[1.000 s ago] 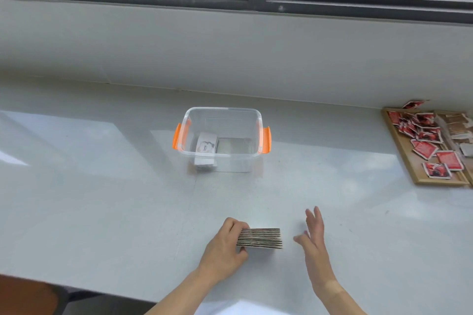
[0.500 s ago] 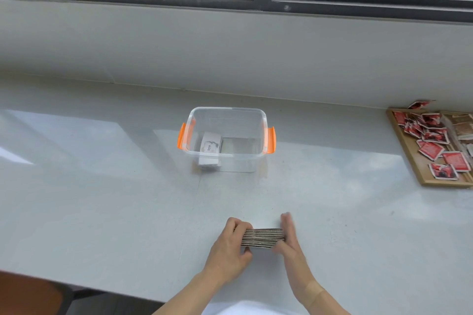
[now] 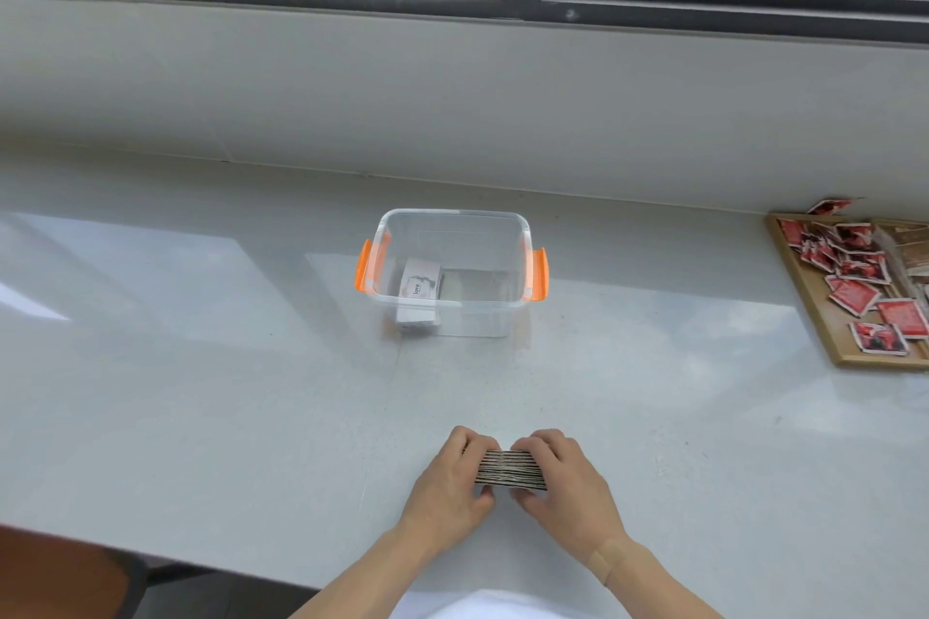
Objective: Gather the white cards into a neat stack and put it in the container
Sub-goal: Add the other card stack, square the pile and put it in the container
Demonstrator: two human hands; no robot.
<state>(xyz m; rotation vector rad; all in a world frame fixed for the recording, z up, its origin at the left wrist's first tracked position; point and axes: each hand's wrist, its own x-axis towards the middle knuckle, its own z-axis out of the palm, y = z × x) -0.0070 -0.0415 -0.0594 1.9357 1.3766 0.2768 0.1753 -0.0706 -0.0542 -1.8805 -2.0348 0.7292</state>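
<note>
Glossy pale countertop (image 3: 201, 392). At 12 o'clock, one clear plastic container (image 3: 455, 226), rounded corners, two orange latches, one small white card pile (image 3: 420, 289) inside. Wooden tray (image 3: 804, 287) of red packets at 3 o'clock. At 6 o'clock, one card stack (image 3: 510, 469), edges striped dark and white, clasped between left hand (image 3: 450, 488) and right hand (image 3: 568, 493).
</note>
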